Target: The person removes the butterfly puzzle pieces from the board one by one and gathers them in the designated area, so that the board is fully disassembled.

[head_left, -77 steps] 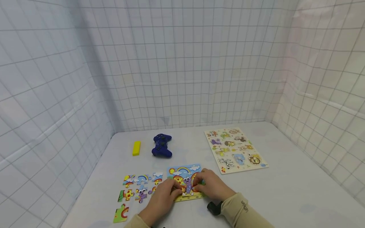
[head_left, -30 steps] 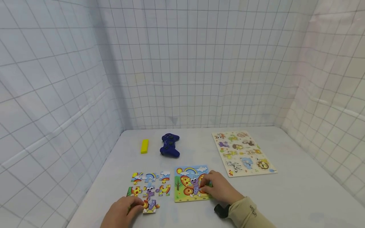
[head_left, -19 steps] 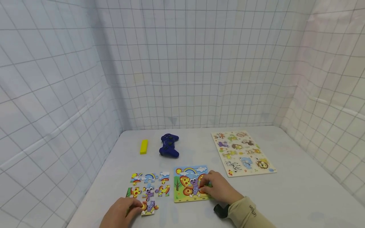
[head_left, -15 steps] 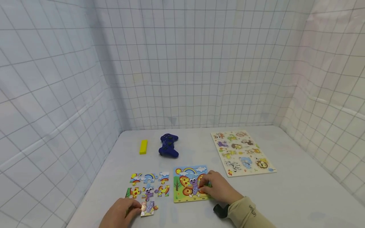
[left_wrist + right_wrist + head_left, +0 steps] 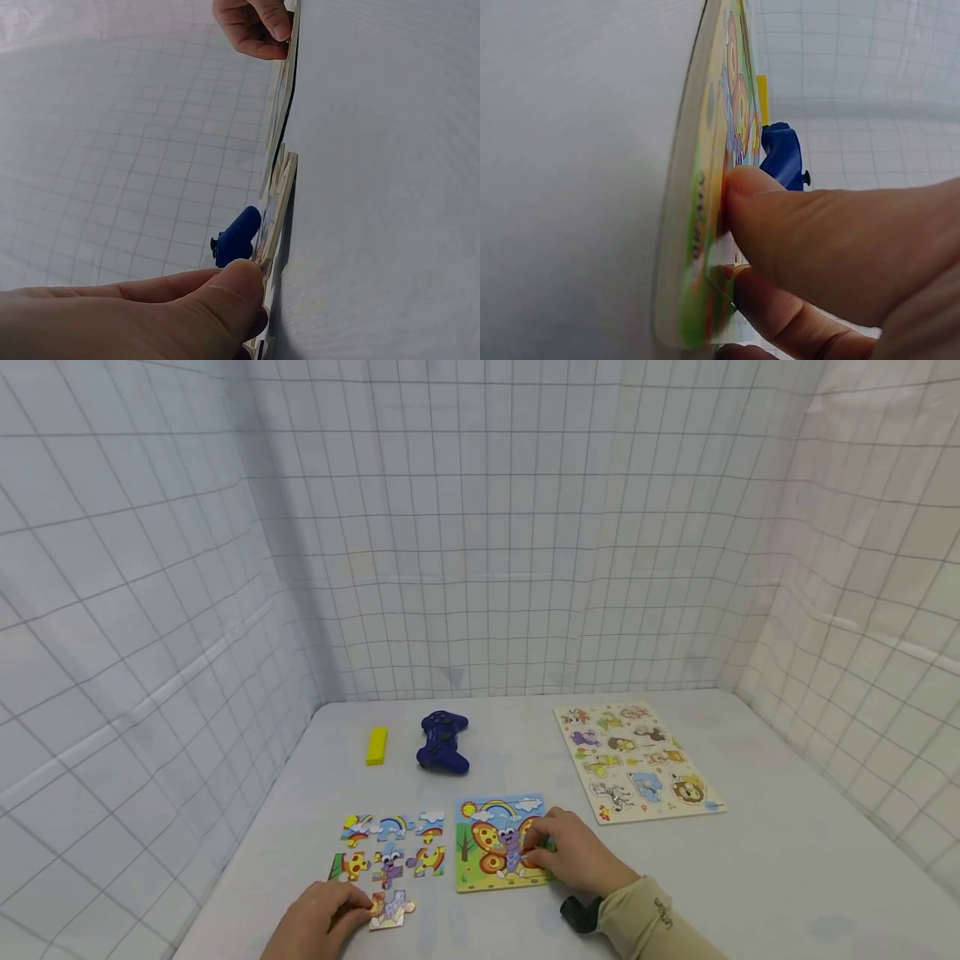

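Observation:
At the lower left in the head view, my left hand (image 5: pixel 315 917) pinches the left edge of a puzzle piece (image 5: pixel 390 910) showing a purple butterfly body. In the left wrist view this piece sits low and edge-on beside the thumb. Several other jigsaw pieces (image 5: pixel 390 862) lie in spaced rows just beyond it. My right hand (image 5: pixel 573 853) is at the lower right of the butterfly puzzle board (image 5: pixel 472 877). Its thumb and index finger pinch what looks like a puzzle piece at the board's surface, mostly hidden by the fingers. The right wrist view shows the thumb against the picture.
A dark blue game controller (image 5: pixel 442 743) and a yellow block (image 5: pixel 377 746) lie farther back on the white table (image 5: pixel 750 877). An animal puzzle board (image 5: pixel 637 764) lies at the back right. Grid-patterned cloth walls (image 5: pixel 480 527) enclose the back and sides.
My left hand has gone from the butterfly board to the lower left, bringing the butterfly-body piece along, and has since shifted it slightly toward me. The right hand has stayed on the board.

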Action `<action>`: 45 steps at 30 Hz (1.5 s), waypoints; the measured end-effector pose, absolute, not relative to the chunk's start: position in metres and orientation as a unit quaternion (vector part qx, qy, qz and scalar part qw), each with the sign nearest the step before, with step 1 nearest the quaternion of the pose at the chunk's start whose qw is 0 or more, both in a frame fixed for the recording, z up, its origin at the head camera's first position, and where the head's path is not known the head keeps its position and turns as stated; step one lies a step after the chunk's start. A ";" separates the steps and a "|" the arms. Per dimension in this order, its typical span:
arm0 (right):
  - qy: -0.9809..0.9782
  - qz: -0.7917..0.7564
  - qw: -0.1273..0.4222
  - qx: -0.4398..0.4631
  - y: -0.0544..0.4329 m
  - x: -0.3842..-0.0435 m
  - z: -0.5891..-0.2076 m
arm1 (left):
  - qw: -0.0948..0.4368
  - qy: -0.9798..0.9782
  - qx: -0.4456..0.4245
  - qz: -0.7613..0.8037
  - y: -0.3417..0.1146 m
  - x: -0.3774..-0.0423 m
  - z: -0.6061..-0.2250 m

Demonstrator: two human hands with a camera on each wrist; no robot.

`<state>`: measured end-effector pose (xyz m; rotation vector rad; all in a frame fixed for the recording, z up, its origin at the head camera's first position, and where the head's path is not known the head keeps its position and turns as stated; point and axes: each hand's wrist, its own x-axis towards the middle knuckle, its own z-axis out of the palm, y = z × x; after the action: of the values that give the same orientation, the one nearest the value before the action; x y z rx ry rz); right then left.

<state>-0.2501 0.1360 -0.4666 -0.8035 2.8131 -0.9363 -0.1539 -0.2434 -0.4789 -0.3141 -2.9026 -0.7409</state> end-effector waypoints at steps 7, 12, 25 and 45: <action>0.916 -0.304 0.033 -0.259 0.135 -0.248 -0.467 | 0.086 -0.956 -0.120 -0.253 -0.244 -0.153 -0.480; 0.920 -0.300 0.036 -0.252 0.135 -0.247 -0.466 | 0.084 -0.956 -0.123 -0.253 -0.244 -0.153 -0.481; 0.917 -0.301 0.030 -0.261 0.135 -0.248 -0.461 | 0.062 -0.960 -0.095 -0.256 -0.242 -0.155 -0.480; 0.922 -0.288 0.029 -0.256 0.135 -0.250 -0.467 | 0.360 -0.884 -0.216 -0.208 -0.222 -0.152 -0.474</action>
<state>-0.2495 0.1346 -0.4669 -0.7897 2.8451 -0.8868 -0.1520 -0.2223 -0.4737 -0.5568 -2.2788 -0.5351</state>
